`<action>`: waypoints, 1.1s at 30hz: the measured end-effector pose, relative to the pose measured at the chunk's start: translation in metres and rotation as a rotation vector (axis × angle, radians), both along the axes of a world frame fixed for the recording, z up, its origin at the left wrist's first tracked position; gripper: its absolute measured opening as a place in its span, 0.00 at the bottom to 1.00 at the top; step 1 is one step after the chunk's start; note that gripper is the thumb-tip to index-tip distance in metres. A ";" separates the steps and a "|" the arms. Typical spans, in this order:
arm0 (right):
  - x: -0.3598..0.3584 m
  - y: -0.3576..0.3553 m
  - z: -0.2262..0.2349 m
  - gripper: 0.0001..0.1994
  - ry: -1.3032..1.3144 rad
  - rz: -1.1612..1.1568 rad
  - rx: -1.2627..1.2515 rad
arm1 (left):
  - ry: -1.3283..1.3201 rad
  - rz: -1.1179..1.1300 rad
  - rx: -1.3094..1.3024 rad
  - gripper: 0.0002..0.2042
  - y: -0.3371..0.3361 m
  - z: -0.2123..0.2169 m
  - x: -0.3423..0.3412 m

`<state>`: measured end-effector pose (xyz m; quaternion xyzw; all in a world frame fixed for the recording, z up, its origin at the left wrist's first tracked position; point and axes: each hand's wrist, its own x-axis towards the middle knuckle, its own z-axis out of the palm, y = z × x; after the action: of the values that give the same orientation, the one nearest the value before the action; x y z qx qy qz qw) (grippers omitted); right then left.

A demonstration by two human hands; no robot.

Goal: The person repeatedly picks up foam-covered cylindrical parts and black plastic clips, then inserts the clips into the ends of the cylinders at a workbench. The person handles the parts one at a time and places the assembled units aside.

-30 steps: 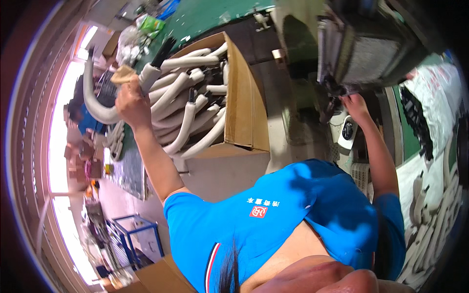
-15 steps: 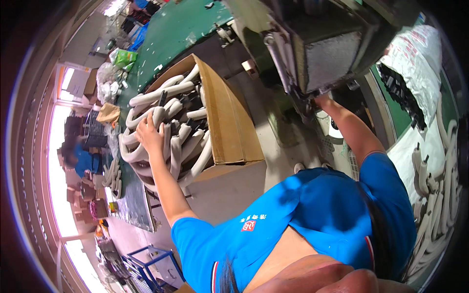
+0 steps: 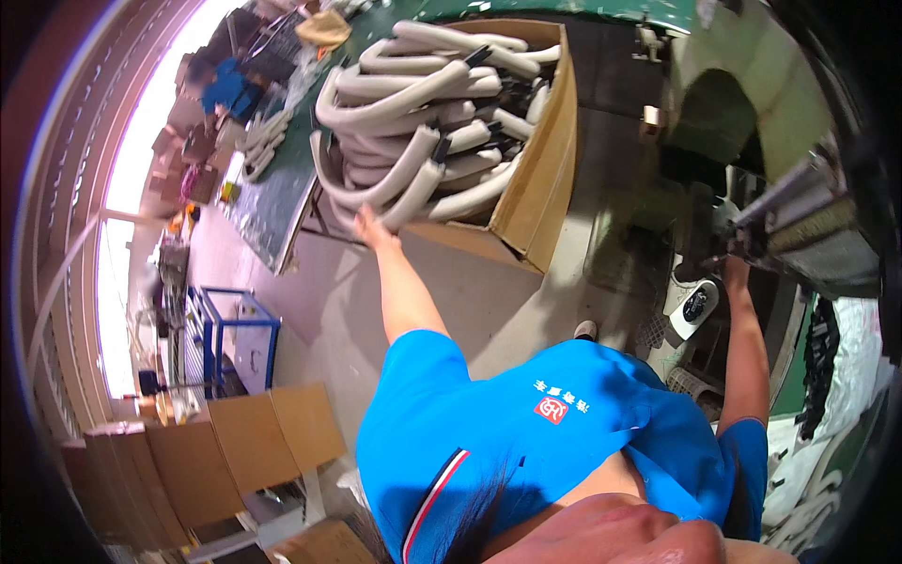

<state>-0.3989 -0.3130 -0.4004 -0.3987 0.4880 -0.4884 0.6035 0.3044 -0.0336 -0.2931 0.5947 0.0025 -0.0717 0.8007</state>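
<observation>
1. Our left hand [image 3: 374, 228] reaches out to the near left corner of the box [image 3: 540, 179], fingers curled under the end of one curved tube [image 3: 413, 193]; it looks like a grasp, though the fingertips are hidden beneath the tube.
2. Our right hand [image 3: 736, 271] is up at the machine [image 3: 799, 226] on the right, touching its near edge. We cannot tell whether it is clenched or loose, since the fingers are lost in shadow.
3. The tube we touch lies at the near edge of the pile, its dark-capped end sticking up among the others.
4. As for progress, we judge the work far from over: the box is heaped above its rim, and the tube in hand has not yet left the pile.
5. Counting: one cardboard box, open, standing on the floor [image 3: 319, 301] between us and the green table [image 3: 272, 197]. We make out roughly a dozen pale tubes on top; more lie beneath, so no exact count is possible.
6. A few more tubes [image 3: 258, 141] lie loose on the table at the far left, perhaps four or five.
7. One blue rack [image 3: 225, 338] stands to the left, and several flat cartons [image 3: 216, 442] sit at the near left.
8. One other person [image 3: 225, 89], in blue, works at the far left.
</observation>
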 end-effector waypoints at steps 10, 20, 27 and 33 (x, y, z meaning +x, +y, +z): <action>-0.019 0.023 0.100 0.13 0.046 -0.216 0.027 | 0.200 -0.062 0.202 0.38 0.001 0.033 -0.029; 0.018 0.111 0.185 0.08 -0.137 0.165 0.047 | 0.368 -0.141 -0.302 0.24 -0.008 -0.018 0.020; 0.025 0.123 0.183 0.07 -0.156 0.024 -0.056 | 0.334 -0.363 -0.244 0.24 -0.021 -0.018 0.027; 0.048 0.128 0.181 0.07 -0.031 -0.007 -0.113 | 0.339 -0.351 -0.120 0.43 -0.039 -0.031 0.058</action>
<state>-0.3509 -0.1847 -0.2194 -0.4230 0.4516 -0.5236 0.5856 0.3624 -0.0724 -0.3244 0.5167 0.0294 -0.3084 0.7981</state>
